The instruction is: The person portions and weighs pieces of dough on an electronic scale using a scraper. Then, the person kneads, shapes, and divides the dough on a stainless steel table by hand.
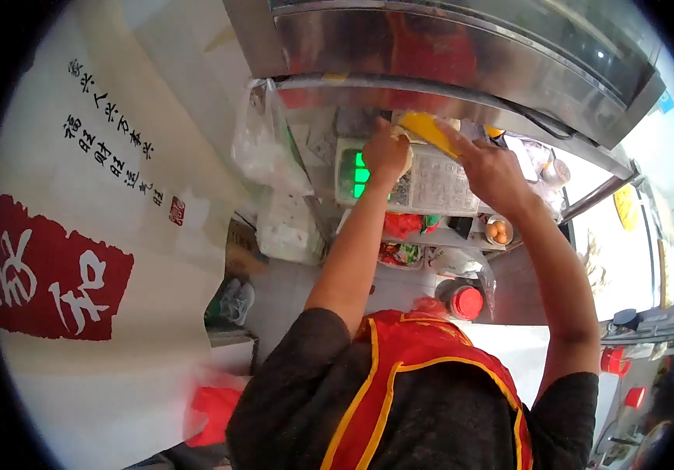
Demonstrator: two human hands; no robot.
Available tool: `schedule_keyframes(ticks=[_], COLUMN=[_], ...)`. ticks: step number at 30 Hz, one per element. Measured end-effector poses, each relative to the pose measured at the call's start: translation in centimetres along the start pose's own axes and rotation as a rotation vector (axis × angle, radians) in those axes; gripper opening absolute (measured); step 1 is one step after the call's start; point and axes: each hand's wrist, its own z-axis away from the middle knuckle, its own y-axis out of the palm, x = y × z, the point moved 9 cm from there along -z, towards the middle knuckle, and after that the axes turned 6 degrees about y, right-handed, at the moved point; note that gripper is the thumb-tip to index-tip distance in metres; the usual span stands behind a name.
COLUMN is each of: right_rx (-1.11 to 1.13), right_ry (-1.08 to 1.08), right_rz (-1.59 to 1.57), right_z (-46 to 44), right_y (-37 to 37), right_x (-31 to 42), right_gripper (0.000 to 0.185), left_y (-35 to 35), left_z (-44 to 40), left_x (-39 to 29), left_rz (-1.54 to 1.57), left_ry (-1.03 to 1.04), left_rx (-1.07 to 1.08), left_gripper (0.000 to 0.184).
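- Nearest: wearer's dark tee [290,392] + red apron [431,338] w/ yellow trim; no lettering legible on it from here.
- L side: big cream banner [149,313], runs alongside the body. Black brush writing, 2 lines: 家兴人兴万事兴 / 福旺财旺运气旺. Lower down, red block [114,301] w/ white chars 家和. Small red seal [176,210] by the text, too tiny to read.
- Floor [278,294]: grey strip of open room btwn banner edge & shelf stuff, L of the body.
- Red-lidded jar [466,302] just beyond the apron; further on, brown eggs [497,229] in a round bowl [511,234], near R forearm.
- Colourful packets [401,254] on the lower level, print too small to read.
- Scale [400,205] past those: green display lit, digits blurred; keypad [440,178] labels illegible.
- L hand [388,153]: over display end of scale, fingers curled in by a pale thing [408,159]; can't tell if it's gripped.
- R hand [492,168]: thumb & fingers closed on near end of yellow piece [427,131], which slants up-left above far edge of scale, toward L hand.
- Clear plastic bag [263,141] hangs L of scale, apart from L hand.
- Far: steel cabinet [446,59], lower edge just beyond both hands, so room is tight there; sides more open, esp. R, toward white worktop [636,270].
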Motion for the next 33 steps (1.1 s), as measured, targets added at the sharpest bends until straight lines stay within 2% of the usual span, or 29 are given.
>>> schedule_keyframes(ticks=[4, 5, 8, 9, 10, 11, 14, 17, 20, 23, 25, 27, 29, 33], right_rx=[0.012, 0.024, 0.126, 0.199, 0.271, 0.23, 0.022, 0.065, 0.045, 0.107, 0.141, 0.191, 0.146, 0.129], right_ry=[-0.03, -0.027, 0.022, 0.068, 0.113, 0.155, 0.127, 0.211, 0.237, 0.371, 0.447, 0.527, 0.511, 0.542], right_rz=[0.015, 0.01, 0.026, 0.056, 0.089, 0.081, -0.196, -0.195, -0.286, -0.321, -0.356, -0.382, -0.423, -0.527], right_z=[-0.9, -0.8, 0.2, 1.3, 2.5, 3.8, 7.6, 10.6, 13.1, 15.1, 16.1, 17.1, 17.9, 19.2], right_y=[0.6, 0.9, 1.1, 0.4, -0.2, -1.1, -2.0, -0.1, 1.2, 2.0, 2.3, 2.4, 2.2, 1.7], right_x=[1.3, 1.3, 0.8, 0.6, 0.2, -0.5, -3.2, -4.7, -4.7, -5.1, -5.5, -5.9, -6.0, -5.6], right_gripper=[0.078, 0.079, 0.08, 0.08, 0.08, 0.075, 0.067, 0.062, 0.063, 0.061, 0.06, 0.058, 0.059, 0.059], left_y=[-0.6, -0.8, -3.3, -4.8, -6.3, -7.5, -9.1, -10.3, -10.4, -10.9, -9.7, -9.4, -8.2, -8.1], left_z=[1.4, 2.4, 5.3, 6.3, 7.1, 7.9, 10.7, 12.0, 10.8, 7.7, 3.7, -0.2, -4.2, -7.4], left_x=[2.9, 3.4, 5.4, 5.0, 6.0, 7.0, 10.0, 11.3, 10.3, 7.6, 8.3, 8.2, 7.1, 1.4], left_rz=[0.662, 0.752, 0.937, 0.992, 0.992, 0.989, 1.308, 1.392, 1.392, 1.228, 1.351, 1.266, 1.316, 1.54], left_ry=[-0.166, -0.278, -0.451, -0.488, -0.485, -0.485, -0.624, -0.682, -0.559, -0.617, -0.545, -0.491, -0.415, -0.304], left_rx=[0.083, 0.137, -0.035, 0.05, 0.048, 0.046, 0.091, -0.063, -0.019, 0.0, 0.043, 0.004, -0.055, -0.107], left_gripper=[0.038, 0.046, 0.045, 0.048, 0.047, 0.045, 0.044, 0.036, 0.029, 0.027, 0.028, 0.03, 0.03, 0.023])
